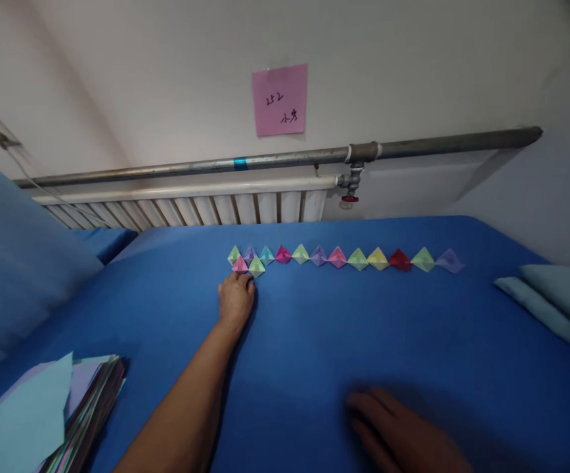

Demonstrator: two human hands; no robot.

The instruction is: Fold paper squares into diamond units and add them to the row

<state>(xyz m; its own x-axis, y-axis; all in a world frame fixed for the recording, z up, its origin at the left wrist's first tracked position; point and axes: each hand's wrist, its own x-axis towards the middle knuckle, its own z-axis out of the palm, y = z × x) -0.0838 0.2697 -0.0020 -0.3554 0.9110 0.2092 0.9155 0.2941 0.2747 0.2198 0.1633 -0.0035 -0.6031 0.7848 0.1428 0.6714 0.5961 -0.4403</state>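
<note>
At the left end of a row of small folded paper diamonds, my left hand (pixel 236 301) has its fingers curled at the lower edge of a pink origami piece (pixel 240 265). The fingertips are partly hidden from above. Touching that piece on its right is a pale green one (pixel 256 267). Just above them runs the long row, in which a magenta piece (pixel 282 255), a yellow piece (pixel 377 259) and a dark red piece (pixel 400 260) stand out. Near the bottom edge, my right hand (pixel 398 427) is blurred, its fingers loosely apart with nothing visible in them.
A blue sheet (pixel 314 341) covers the surface. A stack of coloured paper (pixel 88 401) lies at the lower left, and folded grey-green cloth (pixel 555 302) at the right. Behind are a radiator (pixel 265 207), a metal pipe (pixel 176 169) and a pink note (pixel 280 102) on the wall.
</note>
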